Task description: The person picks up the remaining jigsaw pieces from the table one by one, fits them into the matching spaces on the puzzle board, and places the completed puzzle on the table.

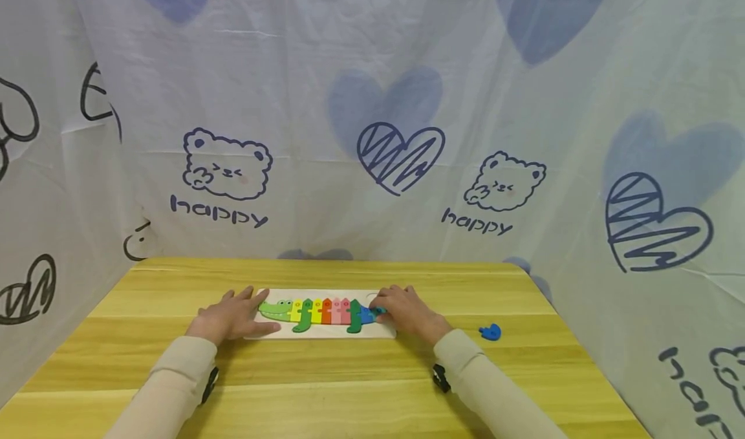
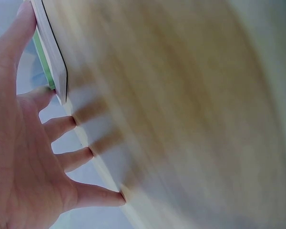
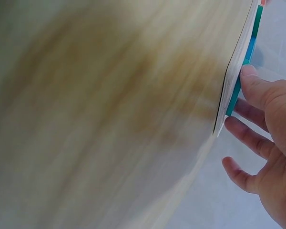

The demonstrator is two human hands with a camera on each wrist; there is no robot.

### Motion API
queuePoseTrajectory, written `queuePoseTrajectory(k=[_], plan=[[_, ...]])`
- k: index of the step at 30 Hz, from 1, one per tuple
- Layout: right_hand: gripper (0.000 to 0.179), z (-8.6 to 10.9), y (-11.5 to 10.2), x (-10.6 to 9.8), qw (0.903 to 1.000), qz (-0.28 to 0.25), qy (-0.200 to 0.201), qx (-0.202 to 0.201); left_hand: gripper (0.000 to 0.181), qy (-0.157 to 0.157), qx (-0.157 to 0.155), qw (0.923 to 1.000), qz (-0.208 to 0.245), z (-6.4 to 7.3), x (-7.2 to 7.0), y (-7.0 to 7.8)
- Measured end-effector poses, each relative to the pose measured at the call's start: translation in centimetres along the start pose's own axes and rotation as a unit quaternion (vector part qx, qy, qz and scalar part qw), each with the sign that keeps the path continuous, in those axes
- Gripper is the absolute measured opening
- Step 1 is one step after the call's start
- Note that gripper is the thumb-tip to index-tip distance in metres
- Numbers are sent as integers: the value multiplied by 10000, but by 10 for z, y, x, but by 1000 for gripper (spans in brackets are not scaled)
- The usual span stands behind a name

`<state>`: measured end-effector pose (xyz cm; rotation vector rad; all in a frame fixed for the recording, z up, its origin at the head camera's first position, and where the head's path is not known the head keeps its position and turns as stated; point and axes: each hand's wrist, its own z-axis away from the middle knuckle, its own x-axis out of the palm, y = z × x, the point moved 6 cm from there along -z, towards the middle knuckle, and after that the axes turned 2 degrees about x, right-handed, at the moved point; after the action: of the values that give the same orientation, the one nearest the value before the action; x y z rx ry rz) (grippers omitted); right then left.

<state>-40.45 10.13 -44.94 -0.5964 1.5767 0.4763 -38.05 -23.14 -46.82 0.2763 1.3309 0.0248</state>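
Observation:
A crocodile puzzle lies on a pale board [image 1: 326, 333], its coloured pieces [image 1: 327, 311] joined in a row from the green head [image 1: 276, 310] to the blue and teal pieces at the right end. My left hand [image 1: 229, 316] rests spread at the board's left end, thumb and index finger on the board, the other fingers touching the table in the left wrist view. At the right end, my right hand [image 1: 410, 311] pinches a teal puzzle piece [image 3: 233, 98] between thumb and fingers, partly covering it. A loose blue puzzle piece [image 1: 491, 331] lies right of that hand.
The wood-grain table [image 1: 302, 394] ends at a white cloth backdrop [image 1: 314, 200] with hearts and bears. More cloth hangs at both sides. Dark straps [image 1: 441, 377] show below the sleeves.

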Motion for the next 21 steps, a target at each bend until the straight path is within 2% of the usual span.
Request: queuePoseTrajectory(k=[10, 21], plan=[[37, 5, 4, -4, 9997, -165, -188, -30, 108, -24, -89, 9999, 45, 2, 1, 0], [36, 33, 32, -32, 9982, -201, -98, 560, 108, -6, -67, 10000, 28, 2, -1, 1]])
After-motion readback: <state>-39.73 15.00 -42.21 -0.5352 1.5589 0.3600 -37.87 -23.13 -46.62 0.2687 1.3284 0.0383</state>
